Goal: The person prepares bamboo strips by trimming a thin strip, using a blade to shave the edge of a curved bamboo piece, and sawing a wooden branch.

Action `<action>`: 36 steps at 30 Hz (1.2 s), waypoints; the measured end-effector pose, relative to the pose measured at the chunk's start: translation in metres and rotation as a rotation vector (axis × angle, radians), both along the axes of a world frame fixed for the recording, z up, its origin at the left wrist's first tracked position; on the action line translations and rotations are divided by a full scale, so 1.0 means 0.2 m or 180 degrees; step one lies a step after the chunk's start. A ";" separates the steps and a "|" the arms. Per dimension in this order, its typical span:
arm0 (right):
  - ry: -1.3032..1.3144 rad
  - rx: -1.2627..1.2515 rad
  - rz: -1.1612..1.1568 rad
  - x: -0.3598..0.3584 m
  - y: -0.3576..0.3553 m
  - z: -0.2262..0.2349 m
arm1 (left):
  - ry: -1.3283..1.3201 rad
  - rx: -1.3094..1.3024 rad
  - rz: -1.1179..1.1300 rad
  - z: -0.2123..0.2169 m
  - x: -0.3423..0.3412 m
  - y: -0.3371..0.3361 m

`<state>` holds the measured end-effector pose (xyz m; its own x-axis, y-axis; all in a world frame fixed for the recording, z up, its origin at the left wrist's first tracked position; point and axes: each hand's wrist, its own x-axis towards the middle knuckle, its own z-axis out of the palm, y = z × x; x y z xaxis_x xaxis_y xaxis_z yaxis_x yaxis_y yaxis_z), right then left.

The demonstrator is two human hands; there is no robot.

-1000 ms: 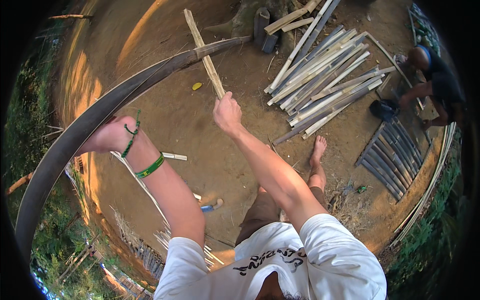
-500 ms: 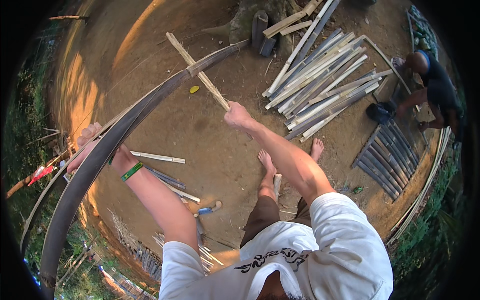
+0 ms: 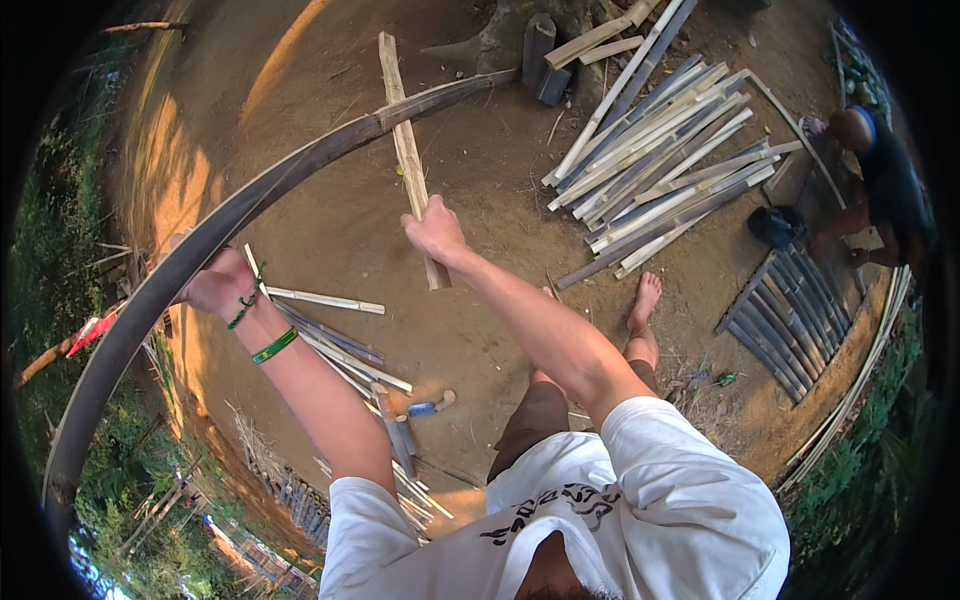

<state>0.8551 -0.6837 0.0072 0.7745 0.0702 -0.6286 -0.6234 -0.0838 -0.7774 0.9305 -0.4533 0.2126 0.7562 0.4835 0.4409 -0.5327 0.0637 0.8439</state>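
A long, dark, curved bamboo length [image 3: 205, 235] arches from the lower left up to the far middle. My left hand [image 3: 222, 283] is closed around it at the left, with most of the fingers hidden behind the bamboo. My right hand [image 3: 434, 232], in front of me, grips a pale, flat split-wood stick [image 3: 408, 150] near its lower end. The stick points away from me and crosses the bamboo near its far end. Whether the two touch at the crossing, I cannot tell.
Split bamboo strips [image 3: 660, 160] lie piled at the far right, near a tree base [image 3: 500, 40]. A dark slatted panel [image 3: 785, 315] lies beside a crouching person [image 3: 885, 190]. More strips [image 3: 330, 301] and a blue-and-tan tool [image 3: 428, 406] lie at left.
My right hand has moved left, and the stick has turned more upright, its lower end now showing below the hand. The bamboo has swung, its two lengths at lower left now appearing as one.
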 end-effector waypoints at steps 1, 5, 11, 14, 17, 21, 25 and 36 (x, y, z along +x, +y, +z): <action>-0.0048 -0.0059 0.0033 -0.02 0.02 -0.01 | 0.0048 -0.0229 -0.0213 -0.03 -0.04 0.08; -0.0312 -0.0637 0.0238 -0.11 -0.02 -0.03 | 0.0666 -0.0341 0.0592 0.00 -0.28 -0.08; -0.3666 -0.0022 0.0013 -0.53 0.20 0.98 | 0.0854 -0.0044 0.0405 -0.33 -0.75 0.25; -0.4542 0.1225 0.0797 -0.82 0.51 1.45 | 0.0867 -0.0731 0.0218 -0.45 -1.05 0.41; -0.4950 0.0886 0.1439 -0.96 0.72 1.52 | 0.1009 -0.1052 0.0020 -0.51 -1.18 0.21; -0.5126 0.0866 0.1775 -1.30 0.92 1.27 | 0.0989 -0.1158 -0.0169 -0.62 -1.52 0.12; -0.4877 0.0655 0.2728 -1.64 0.87 1.17 | 0.1195 -0.1254 0.0262 -0.65 -1.81 0.09; -0.4313 0.0147 0.5379 -2.25 0.88 0.75 | 0.2023 -0.3090 0.3299 -0.65 -3.75 -0.45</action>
